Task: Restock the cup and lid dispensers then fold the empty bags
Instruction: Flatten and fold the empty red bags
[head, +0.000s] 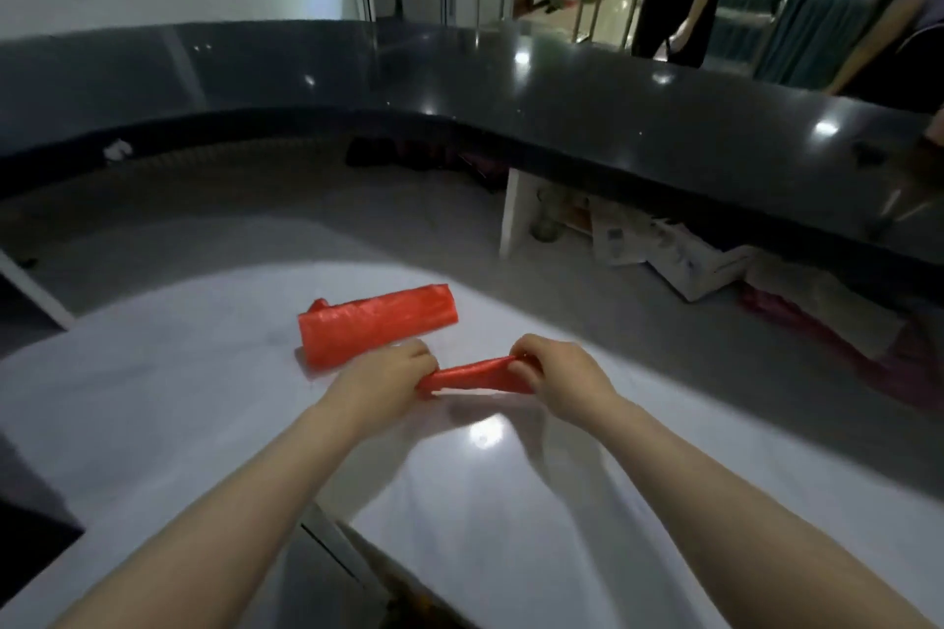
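Both forearms reach in from six o'clock over the pale counter (153, 424). At ten o'clock of the hands, a folded red bag (375, 324) lies flat, just beside the left knuckles. Left hand (385, 381) pinches one end of a narrow red bag strip (472, 375), fingers curled tight; right hand (554, 378), at three o'clock of the strip, grips the other end the same way, holding it taut just above the surface. No dispensers show, so the folding step looks to be in hand. Next move likely calls for bringing the ends together and pressing the crease flat.
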Motion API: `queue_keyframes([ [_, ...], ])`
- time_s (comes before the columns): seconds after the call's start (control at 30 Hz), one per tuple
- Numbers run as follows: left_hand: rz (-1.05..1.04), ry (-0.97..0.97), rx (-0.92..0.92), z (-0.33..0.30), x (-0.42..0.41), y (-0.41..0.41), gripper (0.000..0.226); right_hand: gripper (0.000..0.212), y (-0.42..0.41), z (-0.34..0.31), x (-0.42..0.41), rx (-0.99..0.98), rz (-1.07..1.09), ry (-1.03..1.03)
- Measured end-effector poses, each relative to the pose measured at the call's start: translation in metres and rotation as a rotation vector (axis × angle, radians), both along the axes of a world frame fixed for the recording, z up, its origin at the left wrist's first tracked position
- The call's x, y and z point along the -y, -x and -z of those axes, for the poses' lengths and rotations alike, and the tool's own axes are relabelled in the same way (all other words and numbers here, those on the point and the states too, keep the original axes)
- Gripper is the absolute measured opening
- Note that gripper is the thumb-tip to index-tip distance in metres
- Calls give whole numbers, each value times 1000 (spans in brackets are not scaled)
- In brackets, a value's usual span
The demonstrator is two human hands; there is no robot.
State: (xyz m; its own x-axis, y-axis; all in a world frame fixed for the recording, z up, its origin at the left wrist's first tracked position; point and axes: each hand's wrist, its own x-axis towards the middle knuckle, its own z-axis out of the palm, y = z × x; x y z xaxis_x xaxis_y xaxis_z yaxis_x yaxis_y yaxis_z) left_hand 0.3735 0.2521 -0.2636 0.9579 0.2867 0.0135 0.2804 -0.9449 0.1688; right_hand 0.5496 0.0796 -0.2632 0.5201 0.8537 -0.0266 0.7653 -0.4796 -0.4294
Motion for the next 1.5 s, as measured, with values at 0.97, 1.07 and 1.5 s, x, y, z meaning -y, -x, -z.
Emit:
queue_keyframes([
  [0.97, -251, 188, -69, 48, -108, 32, 81, 85, 13, 48, -154, 41, -138, 80],
  [1.07, -259, 195, -55, 41, -104, 31, 72, 80, 28, 48, -140, 29, -61, 30],
  [1.5, 237, 12, 244, -4, -11, -51, 29, 59, 26, 12, 31, 7, 326, -149],
])
